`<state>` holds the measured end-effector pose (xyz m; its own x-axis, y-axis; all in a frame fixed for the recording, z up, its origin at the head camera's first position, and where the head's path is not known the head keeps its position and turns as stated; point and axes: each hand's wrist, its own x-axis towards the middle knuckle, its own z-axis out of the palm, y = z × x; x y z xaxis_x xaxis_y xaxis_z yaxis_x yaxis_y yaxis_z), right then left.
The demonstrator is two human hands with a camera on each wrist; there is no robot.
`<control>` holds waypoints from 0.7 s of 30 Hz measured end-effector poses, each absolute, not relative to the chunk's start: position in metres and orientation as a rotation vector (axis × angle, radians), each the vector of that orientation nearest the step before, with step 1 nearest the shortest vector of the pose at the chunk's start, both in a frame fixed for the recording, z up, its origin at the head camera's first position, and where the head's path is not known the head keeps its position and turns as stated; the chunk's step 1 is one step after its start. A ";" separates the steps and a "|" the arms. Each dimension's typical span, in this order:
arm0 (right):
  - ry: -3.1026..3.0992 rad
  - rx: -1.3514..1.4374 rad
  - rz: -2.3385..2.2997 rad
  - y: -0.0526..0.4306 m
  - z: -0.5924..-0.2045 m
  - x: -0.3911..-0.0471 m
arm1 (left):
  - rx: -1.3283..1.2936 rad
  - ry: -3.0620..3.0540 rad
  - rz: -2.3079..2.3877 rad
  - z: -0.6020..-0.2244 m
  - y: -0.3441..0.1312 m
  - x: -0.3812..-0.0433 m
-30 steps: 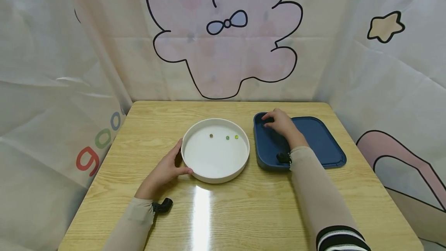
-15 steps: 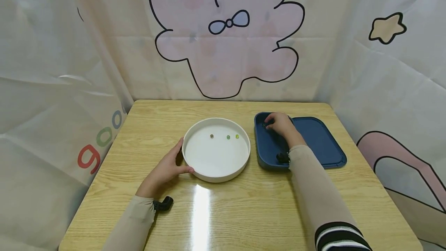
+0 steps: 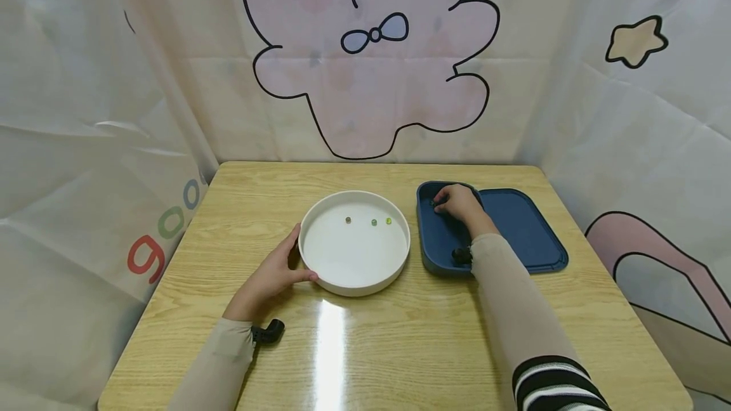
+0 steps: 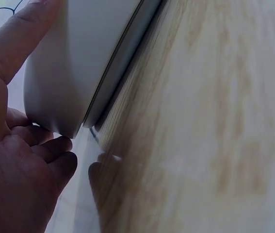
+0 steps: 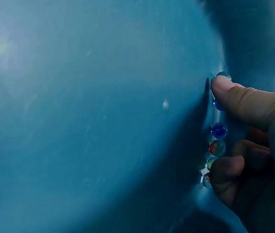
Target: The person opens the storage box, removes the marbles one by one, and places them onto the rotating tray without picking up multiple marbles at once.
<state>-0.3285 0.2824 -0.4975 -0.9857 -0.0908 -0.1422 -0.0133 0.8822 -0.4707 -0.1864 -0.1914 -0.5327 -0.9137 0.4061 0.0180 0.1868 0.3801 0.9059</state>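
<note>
A white round tray (image 3: 355,259) with three small marbles, one brown (image 3: 348,220), one green (image 3: 374,222) and one yellow-green (image 3: 388,221), sits mid-table. My left hand (image 3: 274,278) holds its left side, thumb at the near wall and bent fingers on the side. My right hand (image 3: 459,205) reaches into the far left of a blue box (image 3: 436,240). In the right wrist view several glass marbles, among them a blue marble (image 5: 219,130) and a red-and-clear marble (image 5: 217,147), line the box's edge. The thumb (image 5: 234,97) touches a marble at the top; curled fingers (image 5: 224,170) touch others lower, with a gap between.
A flat blue lid (image 3: 528,233) lies right of the box, beneath the right forearm. The wooden table (image 3: 388,347) carries a bright glare strip in front of the tray. Printed fabric stands behind and on both sides.
The right hand's thumb and fingertips have drawn slightly closer together at the box's far left, shifting slightly right. The left hand and tray stay in place; the head view shifts a little.
</note>
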 end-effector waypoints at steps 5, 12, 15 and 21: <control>2.881 -0.082 -0.714 0.281 -0.497 -0.328 | 0.538 2.429 1.551 -0.532 -0.191 -0.187; 2.886 -0.090 -0.683 0.279 -0.496 -0.328 | 0.530 2.440 1.546 -0.532 -0.191 -0.187; 2.884 -0.098 -0.668 0.278 -0.495 -0.328 | 0.528 2.442 1.548 -0.532 -0.191 -0.187; 2.915 -0.136 -0.750 0.276 -0.490 -0.329 | 0.528 2.447 1.531 -0.531 -0.192 -0.186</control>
<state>-0.3289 0.2762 -0.4900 -0.9877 -0.1189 -0.1012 -0.0553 0.8724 -0.4857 -0.1857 -0.1917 -0.5314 -0.9147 0.4039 0.0143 0.1895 0.3974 0.8978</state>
